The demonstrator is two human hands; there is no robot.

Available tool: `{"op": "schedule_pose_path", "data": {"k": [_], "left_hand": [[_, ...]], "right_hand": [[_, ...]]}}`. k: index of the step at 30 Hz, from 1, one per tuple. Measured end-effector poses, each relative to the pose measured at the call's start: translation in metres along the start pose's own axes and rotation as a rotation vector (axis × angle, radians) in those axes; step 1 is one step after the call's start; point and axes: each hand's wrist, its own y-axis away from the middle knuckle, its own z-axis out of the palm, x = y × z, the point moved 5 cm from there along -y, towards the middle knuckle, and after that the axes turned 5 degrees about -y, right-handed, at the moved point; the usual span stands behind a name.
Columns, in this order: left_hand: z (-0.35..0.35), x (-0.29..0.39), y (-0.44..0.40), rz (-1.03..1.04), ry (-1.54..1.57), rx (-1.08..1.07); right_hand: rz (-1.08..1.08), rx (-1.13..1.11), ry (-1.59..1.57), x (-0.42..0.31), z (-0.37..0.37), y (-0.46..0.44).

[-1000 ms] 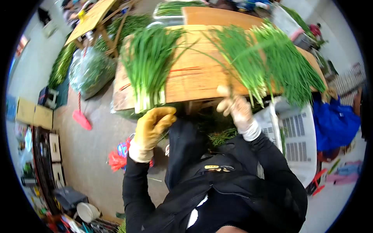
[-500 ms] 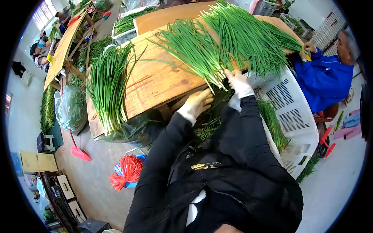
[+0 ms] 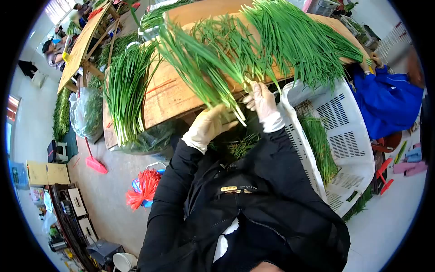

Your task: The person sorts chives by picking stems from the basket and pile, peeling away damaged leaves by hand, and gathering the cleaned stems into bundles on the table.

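Observation:
My left hand (image 3: 209, 123), in a pale glove and a little blurred, is closed round the lower ends of some garlic chives (image 3: 190, 75) whose leaves slant up to the left. With its fingertips my right hand (image 3: 263, 103), also gloved, pinches the white ends of more chives (image 3: 222, 63). Between the hands, a few pale stalks stick out past the table's front edge. Loose chives (image 3: 247, 50) lie on the wooden table (image 3: 170, 97) just beyond. To the left rests a neat bundle of chives (image 3: 129, 90), and a large heap (image 3: 294, 43) covers the right side.
A white slatted crate (image 3: 346, 136) with greens inside stands at my right, against the table. Beyond it sits a person in a blue jacket (image 3: 387, 102). Red string (image 3: 147, 188), a pink dustpan (image 3: 96, 164) and a filled plastic bag (image 3: 86, 115) are at lower left.
My left hand has moved left and closed on chives. Both hands have lifted stalks from the middle pile, and the leaves now fan to the left. My right hand has shifted slightly left.

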Motion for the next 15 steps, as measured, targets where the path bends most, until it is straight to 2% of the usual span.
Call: {"op": "schedule_pose_path", "data": {"k": [1,3,4,5,7,8,9,11,13,14,15], "left_hand": [[-0.020,-0.010,0.005,-0.057,-0.012,-0.012],[-0.044,-0.019,0.024,-0.071,-0.039,0.084],[-0.050,-0.021,0.032,-0.067,-0.053,0.105],[-0.053,-0.023,0.039,-0.065,-0.045,0.112],[-0.059,-0.020,0.049,0.045,-0.054,0.147],[-0.073,-0.022,0.050,0.105,-0.061,0.137],[-0.079,-0.022,0.052,0.153,-0.057,0.134],[-0.065,-0.015,0.058,0.132,-0.088,0.188],[-0.064,-0.013,0.065,0.067,-0.119,0.126],[-0.062,-0.014,0.069,-0.001,-0.156,0.058],[-0.060,-0.011,0.075,0.001,-0.150,0.062]], "right_hand": [[0.042,-0.033,0.152,0.021,-0.008,-0.008],[-0.133,0.216,0.768,0.015,-0.031,0.000],[-0.217,0.292,0.864,0.008,-0.034,0.006],[-0.511,0.364,0.863,-0.008,-0.031,0.021],[-0.540,0.209,0.534,-0.029,-0.012,0.040],[-0.640,0.166,0.607,-0.033,0.003,0.051],[-0.652,0.016,0.657,-0.018,0.020,0.055],[-0.457,-0.223,0.919,-0.026,0.060,0.067],[-0.450,-0.190,1.153,-0.017,0.079,0.061],[-0.349,-0.229,1.254,-0.010,0.086,0.053],[-0.292,-0.260,1.225,-0.006,0.088,0.048]]}}
